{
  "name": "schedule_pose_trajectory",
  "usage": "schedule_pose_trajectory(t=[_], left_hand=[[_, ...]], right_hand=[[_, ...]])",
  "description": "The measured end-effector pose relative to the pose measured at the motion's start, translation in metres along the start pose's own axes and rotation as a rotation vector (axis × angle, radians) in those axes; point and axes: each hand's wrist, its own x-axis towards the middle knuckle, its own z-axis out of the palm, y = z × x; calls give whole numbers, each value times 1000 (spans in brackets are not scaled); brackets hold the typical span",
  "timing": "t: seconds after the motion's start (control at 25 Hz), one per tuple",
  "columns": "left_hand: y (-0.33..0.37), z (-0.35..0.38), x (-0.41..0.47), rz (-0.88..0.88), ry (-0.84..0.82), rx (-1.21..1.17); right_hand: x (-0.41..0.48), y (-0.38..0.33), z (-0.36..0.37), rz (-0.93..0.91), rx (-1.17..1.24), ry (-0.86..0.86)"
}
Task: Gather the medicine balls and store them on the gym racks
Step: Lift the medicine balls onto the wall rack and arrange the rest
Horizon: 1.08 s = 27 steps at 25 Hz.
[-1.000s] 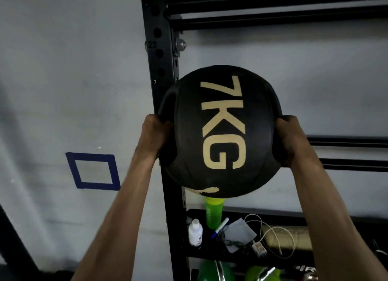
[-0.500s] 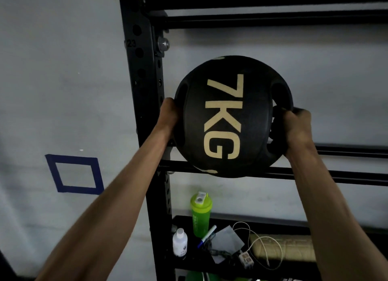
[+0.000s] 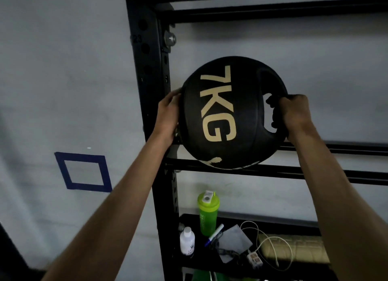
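One medicine ball (image 3: 241, 91) against one rack (image 3: 144, 70); left hand (image 3: 168, 114) and right hand (image 3: 296, 114) fingers both grasp it.

medicine ball (image 3: 241, 112) on rack rails (image 3: 315, 173), bottle (image 3: 207, 213) on shelf (image 3: 294, 228) below

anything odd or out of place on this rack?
The lower shelf: a green shaker bottle, small white bottle, marker and charger with loose cable clutter it, not gym gear. On the medicine ball, the 7KG lettering sits sideways.
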Motion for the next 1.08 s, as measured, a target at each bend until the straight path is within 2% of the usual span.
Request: schedule_pose_trajectory(t=[0.04,0.12,0.2,0.48,0.72,0.96,1.0,1.08], left_hand=[[9,2,-3,113,13,-18],[25,9,-4,338,-53,144],[27,14,0,424,-96,331],[25,10,22,297,-82,396],[16,23,43,227,-80,420],[-28,-9,61,121,-4,389],[-29,-11,60,151,22,413],[-25,-10,53,335,120,579]], right_hand=[[2,-2,3,-12,-25,-2],[7,-7,11,-41,-72,-2],[12,-12,19,-45,-89,0],[11,-14,37,-229,-203,-54],[17,-11,38,-225,-286,-103],[13,-15,78,-294,-428,-87],[13,-16,82,-304,-442,-69],[12,-14,84,-311,-471,-42]])
